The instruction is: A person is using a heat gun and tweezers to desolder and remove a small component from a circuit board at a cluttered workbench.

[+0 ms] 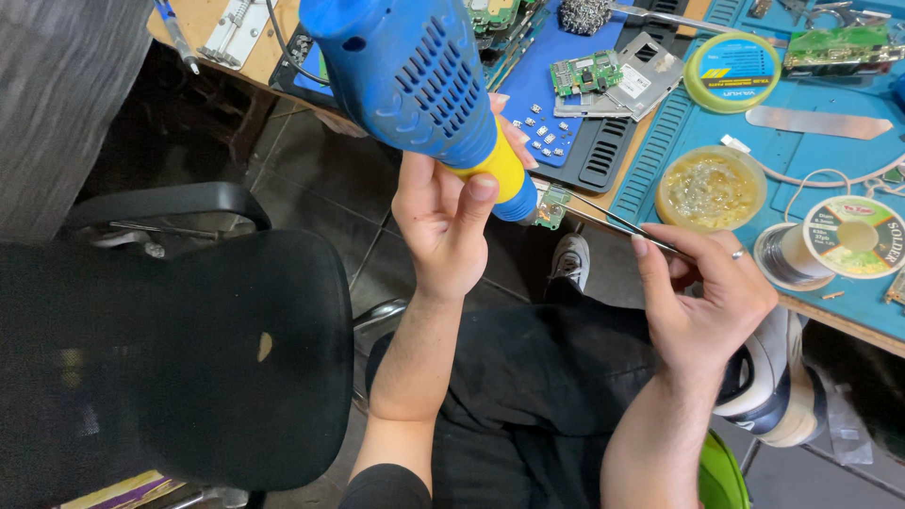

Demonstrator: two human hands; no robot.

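My left hand point(443, 221) grips a blue and yellow hot-air gun point(415, 80), its nozzle end pointing down toward a small green circuit board point(552, 205). My right hand point(702, 297) holds thin metal tweezers point(617, 224) that pinch that small board at the edge of the workbench. The gun's tip sits right beside the board. A ring shows on a finger of my right hand.
A blue work mat point(830, 160) carries a round tin of flux point(710, 188), a solder spool point(834, 240), a yellow-rimmed round tin point(732, 71), circuit boards point(586, 73) and several tiny chips point(545, 132). A black office chair point(179, 358) stands at left.
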